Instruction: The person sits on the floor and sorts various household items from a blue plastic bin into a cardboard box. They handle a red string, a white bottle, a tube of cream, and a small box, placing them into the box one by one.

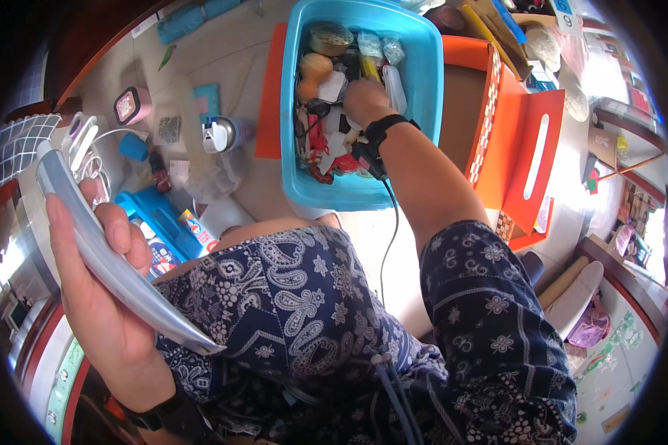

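My left hand is raised at the left and grips a curved, flat, translucent plastic item, seen nearly edge-on. What kind of item it is I cannot tell. My right hand reaches down into a light-blue plastic bin full of mixed small things. Its fingers point into the pile and are partly hidden, so a hold on anything does not show. Around it lie an orange gourd-shaped object, a round tin-like container, a white flat case, a yellow object and red pieces.
Right of the bin stands an open orange cardboard box. On the tiled floor to the left are a spray can, a pink-and-black box, a dark bottle and a blue tray. A cable hangs from my right wrist.
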`<state>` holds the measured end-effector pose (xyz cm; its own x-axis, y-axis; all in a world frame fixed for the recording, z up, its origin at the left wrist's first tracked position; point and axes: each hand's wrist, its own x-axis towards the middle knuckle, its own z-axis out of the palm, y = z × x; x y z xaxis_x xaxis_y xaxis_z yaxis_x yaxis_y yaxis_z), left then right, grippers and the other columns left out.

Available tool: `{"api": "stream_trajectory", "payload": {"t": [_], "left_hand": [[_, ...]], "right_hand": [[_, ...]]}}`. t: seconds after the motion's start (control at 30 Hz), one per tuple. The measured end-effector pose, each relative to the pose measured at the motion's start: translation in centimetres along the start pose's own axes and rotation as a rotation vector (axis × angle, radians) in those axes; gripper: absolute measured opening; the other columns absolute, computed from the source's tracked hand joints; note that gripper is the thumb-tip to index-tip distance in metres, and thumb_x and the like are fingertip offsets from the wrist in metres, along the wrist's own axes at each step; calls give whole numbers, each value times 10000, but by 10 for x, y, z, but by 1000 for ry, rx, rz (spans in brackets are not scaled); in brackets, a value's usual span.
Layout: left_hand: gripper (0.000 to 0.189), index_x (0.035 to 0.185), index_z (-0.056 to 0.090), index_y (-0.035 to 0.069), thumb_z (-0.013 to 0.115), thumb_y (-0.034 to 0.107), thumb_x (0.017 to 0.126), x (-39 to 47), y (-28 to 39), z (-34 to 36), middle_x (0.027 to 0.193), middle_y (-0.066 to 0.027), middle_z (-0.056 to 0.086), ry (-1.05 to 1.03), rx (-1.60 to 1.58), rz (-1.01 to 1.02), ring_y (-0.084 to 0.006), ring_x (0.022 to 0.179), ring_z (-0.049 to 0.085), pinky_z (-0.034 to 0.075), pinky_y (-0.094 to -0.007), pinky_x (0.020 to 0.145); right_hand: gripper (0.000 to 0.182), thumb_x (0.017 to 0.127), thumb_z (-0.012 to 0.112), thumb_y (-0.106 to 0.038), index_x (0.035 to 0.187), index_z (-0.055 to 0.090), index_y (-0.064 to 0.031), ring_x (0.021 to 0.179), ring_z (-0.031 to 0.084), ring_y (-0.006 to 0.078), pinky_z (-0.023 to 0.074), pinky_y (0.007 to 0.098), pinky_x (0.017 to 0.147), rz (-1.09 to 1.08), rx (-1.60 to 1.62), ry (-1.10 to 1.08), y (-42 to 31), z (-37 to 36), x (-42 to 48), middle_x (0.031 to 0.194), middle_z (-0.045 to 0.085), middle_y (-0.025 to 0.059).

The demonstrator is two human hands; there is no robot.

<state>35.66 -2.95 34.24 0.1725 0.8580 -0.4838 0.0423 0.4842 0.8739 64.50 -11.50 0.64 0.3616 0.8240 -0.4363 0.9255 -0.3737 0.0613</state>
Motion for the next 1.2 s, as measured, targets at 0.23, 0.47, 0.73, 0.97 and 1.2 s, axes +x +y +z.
{"api": "stream_trajectory", "payload": {"t": [0.23,0.47,0.73,0.97,1.2], "left_hand": [[459,1142,485,-13,458,409,963,2,1,1,648,-35,448,30,39,24,-70,524,378,302,-183,458],[461,1138,491,1,449,424,962,3,-1,-4,626,-17,435,70,38,27,-58,507,359,289,-175,452],[461,1120,514,21,417,444,966,4,5,-5,616,-10,436,127,52,7,-48,495,348,285,-174,447],[380,1148,486,26,355,354,1009,4,5,-30,602,2,442,49,-22,29,-33,456,359,308,-169,429],[401,1126,486,10,337,364,1010,4,3,-38,604,1,460,90,-28,71,-21,439,401,364,-153,421]], "right_hand": [[209,797,540,-150,839,715,-42,859,661,318,530,397,729,-64,65,-239,13,6,13,920,678,170],[222,821,533,-139,911,701,-26,969,628,344,514,405,812,460,412,-119,-19,21,4,1022,647,189],[292,841,492,-194,986,698,-47,1008,621,350,490,417,866,261,321,-243,23,97,59,1065,646,202],[337,859,477,-202,1087,656,-32,1072,590,341,475,411,892,287,245,-455,24,81,61,1169,600,199],[188,787,522,-76,818,694,-7,681,687,253,536,367,650,82,96,-479,30,89,62,736,681,144]]}}
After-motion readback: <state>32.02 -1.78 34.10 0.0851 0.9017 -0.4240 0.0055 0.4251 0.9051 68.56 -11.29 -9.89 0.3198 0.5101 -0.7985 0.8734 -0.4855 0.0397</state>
